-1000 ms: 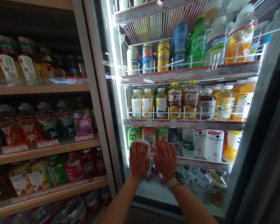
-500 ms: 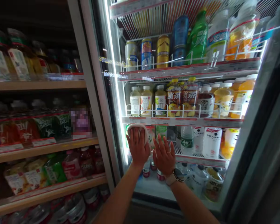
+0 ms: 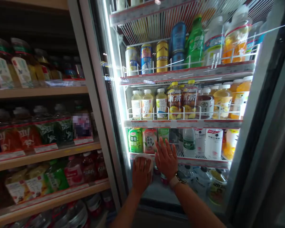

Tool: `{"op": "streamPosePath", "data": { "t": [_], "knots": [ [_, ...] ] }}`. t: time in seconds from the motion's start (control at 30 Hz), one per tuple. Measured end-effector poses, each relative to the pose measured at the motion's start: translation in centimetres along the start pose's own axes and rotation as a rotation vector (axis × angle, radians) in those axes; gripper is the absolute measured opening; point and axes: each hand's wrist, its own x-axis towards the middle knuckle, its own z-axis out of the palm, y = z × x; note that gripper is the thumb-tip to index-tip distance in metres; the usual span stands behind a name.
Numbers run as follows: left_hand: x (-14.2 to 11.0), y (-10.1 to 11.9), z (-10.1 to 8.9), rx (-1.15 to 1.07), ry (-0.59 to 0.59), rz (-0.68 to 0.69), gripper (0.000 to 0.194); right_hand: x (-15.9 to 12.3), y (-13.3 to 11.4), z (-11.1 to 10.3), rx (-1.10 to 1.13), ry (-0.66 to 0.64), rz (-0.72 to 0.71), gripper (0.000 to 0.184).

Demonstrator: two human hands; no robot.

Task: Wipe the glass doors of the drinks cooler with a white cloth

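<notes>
Under my left hand (image 3: 142, 174) is a pale cloth (image 3: 143, 156), pressed flat against the glass door (image 3: 154, 194) of a lit drinks fridge. The hand lies low on the pane, just below the shelf with the green and red drink cartons. My right hand (image 3: 166, 158), with a ring and a wristwatch (image 3: 180, 178), rests on the same glass to the right, fingers stretched out and holding nothing. Behind the pane, a green carton (image 3: 135, 141) and a red carton (image 3: 149, 141) show above my left hand.
Bottles and cans fill the fridge shelves, among them a green bottle (image 3: 196, 42) and a gold can (image 3: 162, 57). A dark door frame (image 3: 258, 126) runs down the right. Left of the fridge, wooden shelves (image 3: 45, 159) carry more bottles.
My left hand has slid down the glass with the cloth, uncovering the green and red cartons. My right hand stays in nearly the same place. The view has shifted slightly.
</notes>
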Motion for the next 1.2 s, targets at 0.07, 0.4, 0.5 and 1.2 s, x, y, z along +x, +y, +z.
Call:
{"op": "streamPosePath", "data": {
  "t": [0.07,0.4,0.5,1.2],
  "knots": [
    [1.6,-0.7,-0.1,0.014,0.002,-0.032,0.062,0.0,0.0,0.0,-0.004,-0.001,0.004,0.062],
    [8.5,-2.3,-0.2,0.058,0.061,-0.257,0.068,-0.1,0.0,0.1,-0.008,-0.001,-0.004,0.057],
    [4.3,-2.1,-0.2,0.080,0.019,-0.191,0.070,-0.1,0.1,0.0,-0.008,-0.002,-0.010,0.054],
    [6.3,-6.2,-0.7,0.091,0.073,-0.331,0.067,0.0,0.0,-0.1,-0.010,-0.001,-0.008,0.063]
  ]
}}
